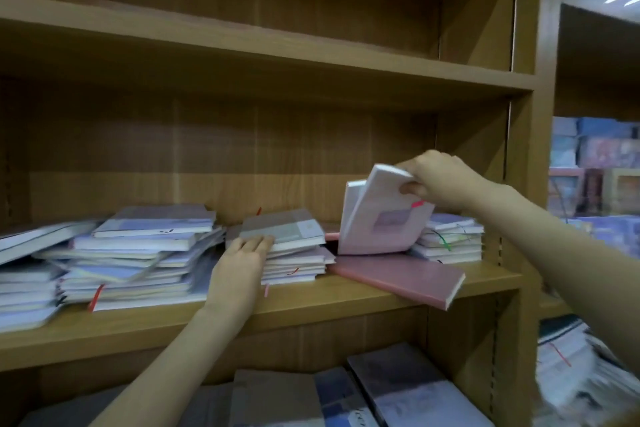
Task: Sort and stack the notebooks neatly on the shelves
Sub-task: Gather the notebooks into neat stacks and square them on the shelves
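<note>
Notebooks lie in loose stacks along the middle shelf (311,302) of a wooden bookcase. My right hand (440,180) pinches the top edge of a pale pink notebook (377,222), thumb under and fingers (407,168) curled over it, so that it stands tilted on its lower edge between two stacks. A second white-edged notebook (353,201) leans just behind it; whether my hand grips that one too I cannot tell. A small pink tab (418,204) shows near my thumb.

My left hand (242,260) rests against the near corner of the middle stack (294,260), fingers straight and together, touching the edge of the grey-green notebook (284,229) that lies on top. A red ribbon marker (293,271) pokes from that stack.

To the left sits a larger, untidy pile (138,260) of bluish and white notebooks, several skewed, with a red ribbon (95,296) hanging from its front. On the right, behind the tilted notebook, stands a short stack (453,239) with a green ribbon (445,241). A dusty pink notebook (405,279) lies flat on the shelf with one corner jutting past the front edge.

The shelf above (242,42) holds nothing that I can see. On the shelf below, dark blue and grey notebooks (408,392) lie flat. Further stock on the right is blurred.
</note>
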Motion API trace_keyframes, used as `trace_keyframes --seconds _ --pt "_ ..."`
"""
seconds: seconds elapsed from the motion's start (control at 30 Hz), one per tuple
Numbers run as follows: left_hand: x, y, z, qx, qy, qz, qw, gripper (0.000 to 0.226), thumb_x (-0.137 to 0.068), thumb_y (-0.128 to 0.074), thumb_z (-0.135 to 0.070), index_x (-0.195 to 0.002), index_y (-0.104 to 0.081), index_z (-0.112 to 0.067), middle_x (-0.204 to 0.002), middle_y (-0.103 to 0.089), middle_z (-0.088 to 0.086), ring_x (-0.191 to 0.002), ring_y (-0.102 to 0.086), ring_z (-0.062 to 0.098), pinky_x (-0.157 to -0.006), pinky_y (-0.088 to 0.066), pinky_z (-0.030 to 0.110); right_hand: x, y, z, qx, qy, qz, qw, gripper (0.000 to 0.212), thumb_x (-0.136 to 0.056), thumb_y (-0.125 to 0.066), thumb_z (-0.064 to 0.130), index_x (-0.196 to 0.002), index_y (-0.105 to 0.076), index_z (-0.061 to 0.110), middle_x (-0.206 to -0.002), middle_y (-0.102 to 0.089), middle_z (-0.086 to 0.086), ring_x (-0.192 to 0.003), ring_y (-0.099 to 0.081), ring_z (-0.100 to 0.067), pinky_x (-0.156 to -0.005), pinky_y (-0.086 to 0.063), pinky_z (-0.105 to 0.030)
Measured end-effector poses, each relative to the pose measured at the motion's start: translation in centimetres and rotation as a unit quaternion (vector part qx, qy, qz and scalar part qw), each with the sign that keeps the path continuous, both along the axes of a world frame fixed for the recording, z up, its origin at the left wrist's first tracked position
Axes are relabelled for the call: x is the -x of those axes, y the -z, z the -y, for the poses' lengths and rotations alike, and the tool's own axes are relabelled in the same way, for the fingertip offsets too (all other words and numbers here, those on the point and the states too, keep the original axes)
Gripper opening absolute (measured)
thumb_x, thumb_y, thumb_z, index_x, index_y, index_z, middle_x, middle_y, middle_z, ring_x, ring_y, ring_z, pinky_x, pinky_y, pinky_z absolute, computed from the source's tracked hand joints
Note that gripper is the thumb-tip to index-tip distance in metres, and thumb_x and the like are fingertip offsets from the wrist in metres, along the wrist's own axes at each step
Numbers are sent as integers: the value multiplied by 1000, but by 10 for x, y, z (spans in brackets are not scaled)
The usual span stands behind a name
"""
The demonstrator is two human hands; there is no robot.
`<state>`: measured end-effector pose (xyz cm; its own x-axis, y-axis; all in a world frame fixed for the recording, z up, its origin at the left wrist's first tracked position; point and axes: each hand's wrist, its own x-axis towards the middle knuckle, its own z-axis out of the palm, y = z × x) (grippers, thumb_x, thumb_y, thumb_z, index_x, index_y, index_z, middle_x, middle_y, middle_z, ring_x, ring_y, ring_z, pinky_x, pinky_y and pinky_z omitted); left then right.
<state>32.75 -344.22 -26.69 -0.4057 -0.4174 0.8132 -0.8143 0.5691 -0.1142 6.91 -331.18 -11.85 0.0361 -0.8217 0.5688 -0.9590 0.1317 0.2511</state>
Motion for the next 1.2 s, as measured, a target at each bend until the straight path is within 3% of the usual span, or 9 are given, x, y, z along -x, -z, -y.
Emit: trace_keyframes --seconds 0.2,0.33,0.53,0.67,0.77,0.87,0.97,1.07,1.2 --pt "1 2 2 -21 -10 16 1000 82 -15 -86 9 -96 -71 2 -81 -71 13 -67 -66 30 -56 -55 31 2 -25 -33 92 -79 59 991 21 -90 -59 12 -110 -65 16 -96 -67 -7 -93 -61 -27 -75 -52 -42" --pt "-19 -5 -10 4 43 -14 999 47 -53 -68 1 -100 -69 -1 -86 -70 12 -72 -68 30 -61 -55 33 -11 -32 -39 248 -128 56 959 34 -90 -56 12 -123 -61 19 -101 -67 -13 -96 -59 -34 -74 -50 -45" --pt "-104 -22 -31 105 4 -34 994 45 -76 -38 -15 -112 -62 -4 -107 -67 10 -96 -56 23 -86 -37 32 -92 -3 13 308 -200 119 923 38 -90 -55 10 -127 -58 19 -105 -66 -13 -97 -58 -34 -72 -44 -39" --pt "-159 -13 -24 85 -75 -121 986 50 -72 -60 3 -121 -53 1 -117 -60 16 -103 -60 33 -87 -49 43 -158 7 49 335 -261 60 904 42 -72 -69 -6 -109 -68 14 -95 -71 -6 -85 -65 -30 -59 -52 -36" --pt "-181 7 -15 17 -101 -145 984 63 -63 -74 2 -122 -55 -4 -118 -61 13 -105 -61 30 -84 -51 46 -202 9 80 363 -243 27 899 37 -75 -61 -2 -108 -66 12 -94 -69 -5 -84 -64 -29 -49 -50 -32" --pt "-187 26 -6 -48 -99 -111 988 67 -57 -84 -7 -120 -60 -8 -122 -62 9 -103 -65 26 -81 -53 42 -246 26 109 161 -187 -3 969 33 -96 -44 29 -126 -48 16 -113 -58 -7 -107 -54 -30 -67 -49 -38" --pt "-186 29 -6 -70 -88 -143 983 59 -83 -66 -19 -138 -43 -19 -144 -39 -6 -130 -44 16 -107 -30 32 -274 57 130 -101 -168 -54 979 68 -91 -36 61 -143 -29 18 -135 -45 -10 -123 -39 -31 -91 -39 -41" --pt "-188 30 -2 -65 -79 -145 984 59 -76 -73 -15 -131 -51 -16 -137 -50 0 -123 -51 19 -101 -30 32 -276 66 145 -63 -178 -69 980 75 -87 -37 66 -145 -25 20 -137 -39 -11 -123 -34 -32 -97 -32 -42" --pt "-190 32 4 -25 -61 -170 983 56 -69 -76 -6 -122 -57 -11 -124 -59 7 -114 -54 25 -94 -39 38 -255 52 133 -90 -253 33 963 67 -85 -43 64 -139 -38 24 -132 -48 0 -121 -39 -22 -96 -31 -37"
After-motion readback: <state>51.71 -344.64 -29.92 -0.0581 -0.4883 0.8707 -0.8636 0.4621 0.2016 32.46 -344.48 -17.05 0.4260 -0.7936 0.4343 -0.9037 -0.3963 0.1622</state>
